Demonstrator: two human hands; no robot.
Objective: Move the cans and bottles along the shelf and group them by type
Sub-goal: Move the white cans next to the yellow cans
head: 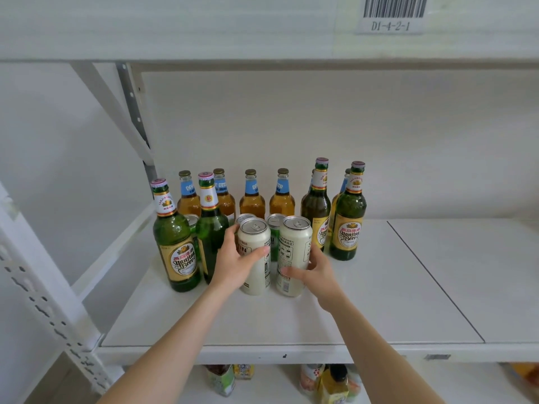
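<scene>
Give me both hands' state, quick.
Left hand: closed, gripping the left white can.
Right hand: closed, gripping the right white can.

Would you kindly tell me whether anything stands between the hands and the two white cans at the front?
Nothing visible does: the left hand grips the left white can, and the right hand grips the right white can.

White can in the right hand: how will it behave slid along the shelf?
Tall and narrow, the white can likely tips if shoved near the top. The smooth shelf should let it slide easily. The right hand grips its lower half, which probably steadies it.
</scene>
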